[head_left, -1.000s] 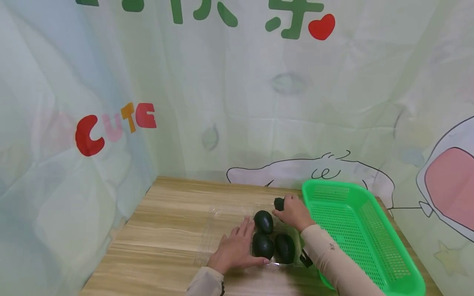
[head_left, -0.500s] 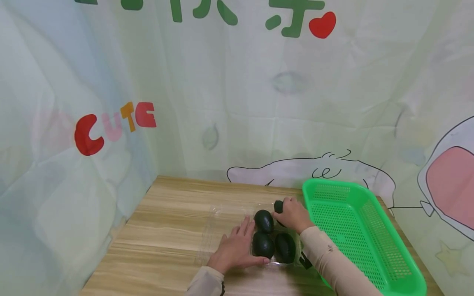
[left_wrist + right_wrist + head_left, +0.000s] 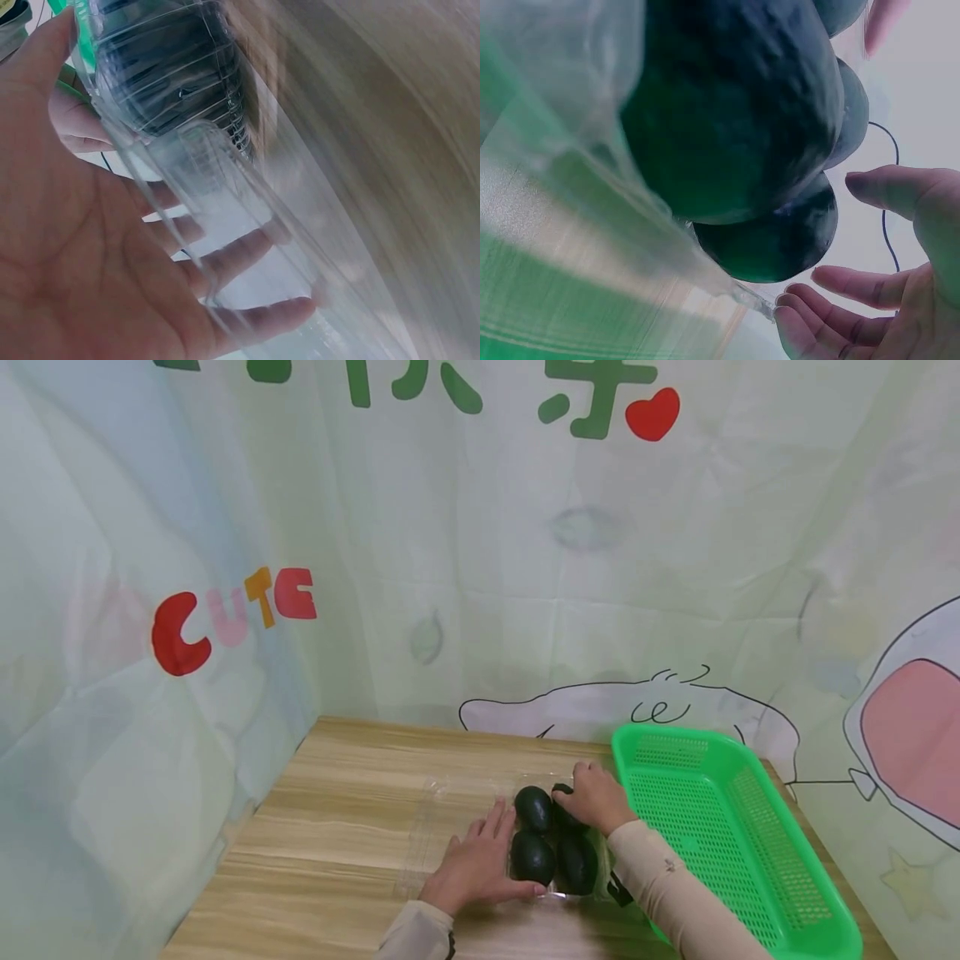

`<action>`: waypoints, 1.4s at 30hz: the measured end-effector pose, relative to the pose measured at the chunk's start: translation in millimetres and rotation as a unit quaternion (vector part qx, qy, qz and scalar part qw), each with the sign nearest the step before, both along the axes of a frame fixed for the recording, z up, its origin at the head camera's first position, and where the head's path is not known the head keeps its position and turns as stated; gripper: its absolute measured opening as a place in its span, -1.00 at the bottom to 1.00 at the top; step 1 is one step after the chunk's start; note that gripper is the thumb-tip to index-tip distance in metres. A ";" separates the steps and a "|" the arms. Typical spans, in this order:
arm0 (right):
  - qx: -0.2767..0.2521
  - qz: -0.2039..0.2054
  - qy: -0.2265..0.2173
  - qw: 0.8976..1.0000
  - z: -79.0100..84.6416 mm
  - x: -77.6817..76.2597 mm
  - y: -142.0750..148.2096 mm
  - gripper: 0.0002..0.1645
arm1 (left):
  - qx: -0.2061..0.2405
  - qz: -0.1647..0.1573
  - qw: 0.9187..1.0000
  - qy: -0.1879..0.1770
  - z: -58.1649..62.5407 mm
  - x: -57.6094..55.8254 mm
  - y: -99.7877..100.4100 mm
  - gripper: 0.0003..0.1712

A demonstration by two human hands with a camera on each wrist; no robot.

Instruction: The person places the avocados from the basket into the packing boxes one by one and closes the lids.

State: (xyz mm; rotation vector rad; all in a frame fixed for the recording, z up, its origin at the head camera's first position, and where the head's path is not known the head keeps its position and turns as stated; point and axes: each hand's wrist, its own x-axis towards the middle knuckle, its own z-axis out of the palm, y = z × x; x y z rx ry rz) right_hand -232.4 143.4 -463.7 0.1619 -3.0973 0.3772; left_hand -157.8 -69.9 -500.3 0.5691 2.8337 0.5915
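Dark avocados sit in a clear plastic clamshell box (image 3: pixel 551 893), its transparent lid (image 3: pixel 435 835) folded out to the left. At the near side are the front left avocado (image 3: pixel 533 858) and front right avocado (image 3: pixel 577 862); behind them is the back left avocado (image 3: pixel 534 809). My right hand (image 3: pixel 603 797) partly covers the back right avocado (image 3: pixel 566 810). In the right wrist view its thumb and fingers stand apart beside that avocado (image 3: pixel 769 240), fingertips at the box's rim. My left hand (image 3: pixel 480 864) lies spread along the box's left side, fingers straight behind clear plastic (image 3: pixel 247 217).
A green perforated plastic basket (image 3: pixel 735 810) stands right of the box, close to my right forearm. Under everything is a wood-grain table (image 3: pixel 330 827). A printed curtain (image 3: pixel 480 568) hangs at the back and sides. A small black object (image 3: pixel 618 888) shows beside my right sleeve.
The back right avocado has gone down into the box beside the others. My right hand's fingers have loosened from it. My left hand has stayed in place.
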 end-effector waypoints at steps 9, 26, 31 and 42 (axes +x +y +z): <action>0.001 0.000 -0.002 1.000 1.5 -0.6 0.8 -0.35 | -0.003 -0.003 1.000 0.013 1.6 0.2 0.8 0.47; -0.018 -0.014 0.009 1.000 4.3 -7.5 9.4 -0.36 | 0.038 0.003 0.998 0.058 16.1 13.9 -7.6 0.28; -0.020 -0.014 0.004 1.000 8.0 -8.8 11.8 -0.38 | 0.097 0.021 0.993 0.071 22.0 30.2 -15.1 0.13; -0.015 0.004 -0.016 1.000 18.1 -16.9 12.9 -0.51 | 0.213 0.090 0.973 0.028 38.7 72.5 -25.2 0.02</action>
